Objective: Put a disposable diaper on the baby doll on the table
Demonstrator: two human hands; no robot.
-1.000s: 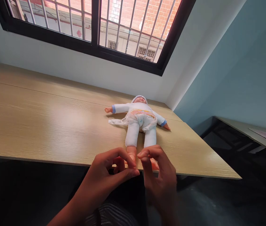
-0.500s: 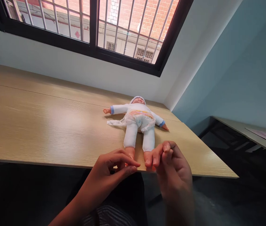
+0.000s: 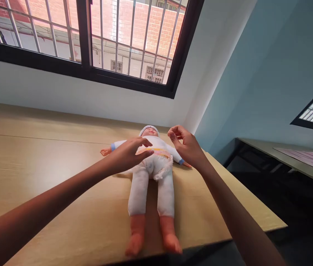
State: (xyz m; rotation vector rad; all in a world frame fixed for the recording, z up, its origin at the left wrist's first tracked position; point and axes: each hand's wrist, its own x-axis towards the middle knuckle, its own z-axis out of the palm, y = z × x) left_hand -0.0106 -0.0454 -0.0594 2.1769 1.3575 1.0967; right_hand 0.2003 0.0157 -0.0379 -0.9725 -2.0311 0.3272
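A baby doll (image 3: 151, 177) in white clothes and a diaper lies on its back on the wooden table (image 3: 43, 162), head toward the window, bare feet at the near edge. My left hand (image 3: 127, 155) hovers over the doll's left side at the waist, fingers loosely curled with thumb and forefinger close together, holding nothing I can see. Above the doll's chest and its arm on the right, my right hand (image 3: 185, 146) has its fingers curled toward the thumb in a loose pinch. Whether either hand touches the doll is unclear.
A barred window (image 3: 90, 40) fills the white wall behind the table. A blue wall (image 3: 256, 74) stands at right, with a second table (image 3: 284, 159) along it and dark floor between. The wooden table's right end lies just past the doll.
Both hands have moved from the doll's feet at the near edge up to its waist and chest. The camera has come closer and tilted, so the doll looks larger.
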